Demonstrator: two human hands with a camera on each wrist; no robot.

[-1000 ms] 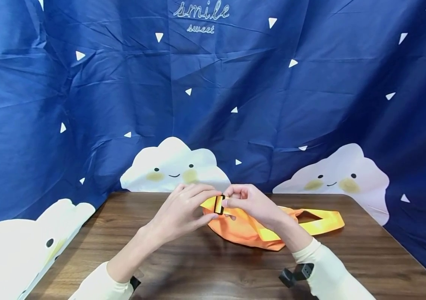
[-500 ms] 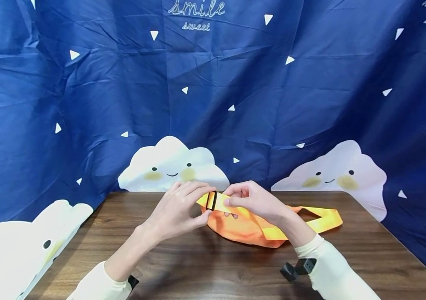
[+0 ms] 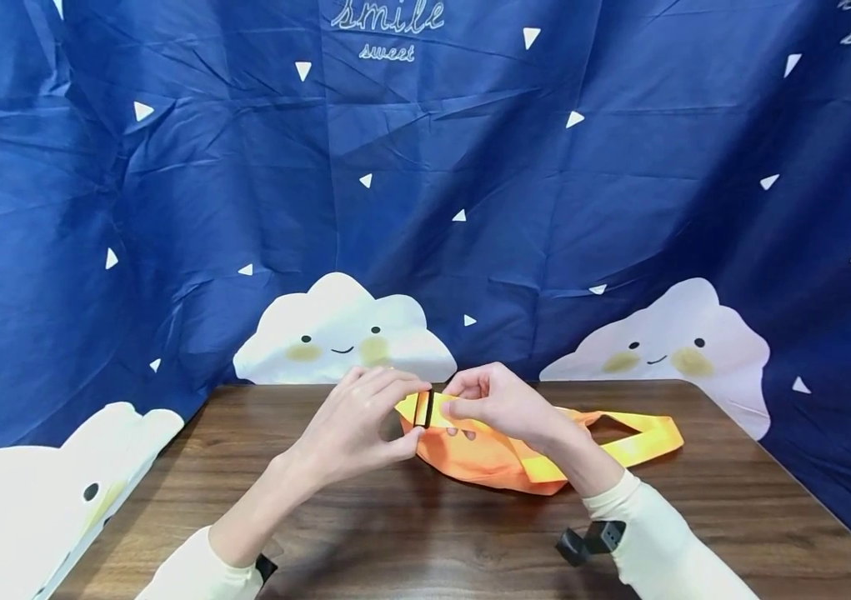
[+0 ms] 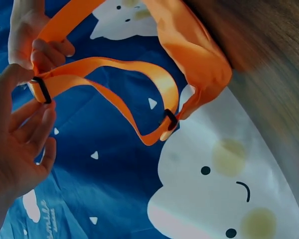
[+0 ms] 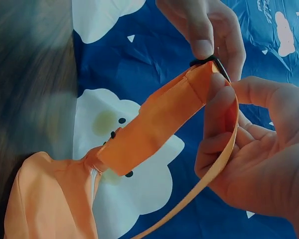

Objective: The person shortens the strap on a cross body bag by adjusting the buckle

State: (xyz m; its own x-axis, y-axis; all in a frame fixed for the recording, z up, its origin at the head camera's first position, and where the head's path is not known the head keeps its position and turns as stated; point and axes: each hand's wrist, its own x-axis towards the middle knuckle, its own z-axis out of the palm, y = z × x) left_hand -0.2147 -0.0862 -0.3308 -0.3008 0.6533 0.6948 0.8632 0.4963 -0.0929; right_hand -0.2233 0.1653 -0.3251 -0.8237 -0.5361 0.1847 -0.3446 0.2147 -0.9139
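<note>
An orange fabric bag [image 3: 473,460] with a zip lies on the table, its strap [image 4: 112,63] lifted at one end. My left hand [image 3: 353,421] pinches a black slide buckle [image 4: 44,90] on that strap between thumb and fingers. Just right of it, my right hand [image 3: 503,408] pinches the webbing close to the buckle, thumb on top and other fingers curled beneath. In the left wrist view the strap forms a loop, with a second black buckle [image 4: 170,118] where it meets the bag. The right wrist view shows the strap's stitched flat section [image 5: 164,119] below the right fingers.
The brown wooden table [image 3: 365,542] carries the bag at its far side. Another length of strap [image 3: 650,446] lies folded at right. Behind hangs a blue curtain [image 3: 410,233] printed with clouds and triangles. A black device [image 3: 590,542] sits on the right sleeve.
The buckle and left fingers have shifted slightly left from the right fingertips, showing more strap between them. Both hands keep their pinch. The head view has shifted slightly.
</note>
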